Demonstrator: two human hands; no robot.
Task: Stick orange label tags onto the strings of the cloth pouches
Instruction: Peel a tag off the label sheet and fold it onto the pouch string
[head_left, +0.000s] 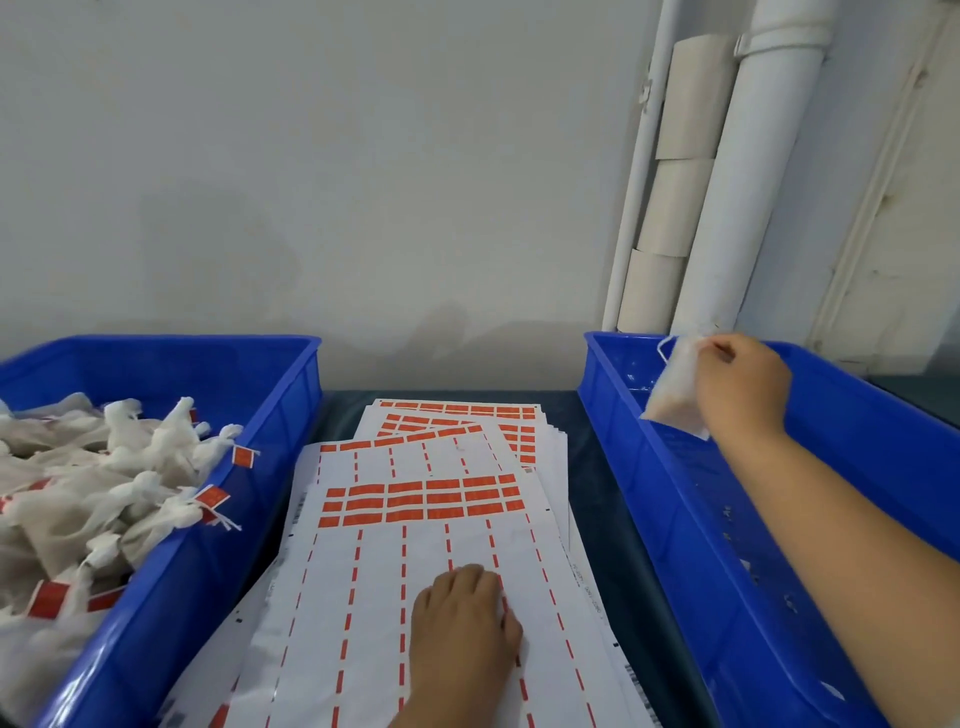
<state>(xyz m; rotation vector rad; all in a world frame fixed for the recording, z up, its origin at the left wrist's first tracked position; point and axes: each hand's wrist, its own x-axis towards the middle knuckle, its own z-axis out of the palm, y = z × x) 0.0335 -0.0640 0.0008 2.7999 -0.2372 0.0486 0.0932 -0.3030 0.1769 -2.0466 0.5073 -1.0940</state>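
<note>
A right hand (740, 387) pinches a small white gauzy cloth pouch (675, 392) by its top, hanging lengthwise above the blue plastic bin (675, 519), while the left hand (462, 629) presses flat on glossy orange label sheets (421, 501).

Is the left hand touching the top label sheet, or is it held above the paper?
Touching. In the head view the left hand lies flat on the top label sheet, palm down, with no gap or shadow visible beneath its fingers.

White pouch (672, 395) hangs over right bin; orange labels (421, 501) on top sheet.
</note>
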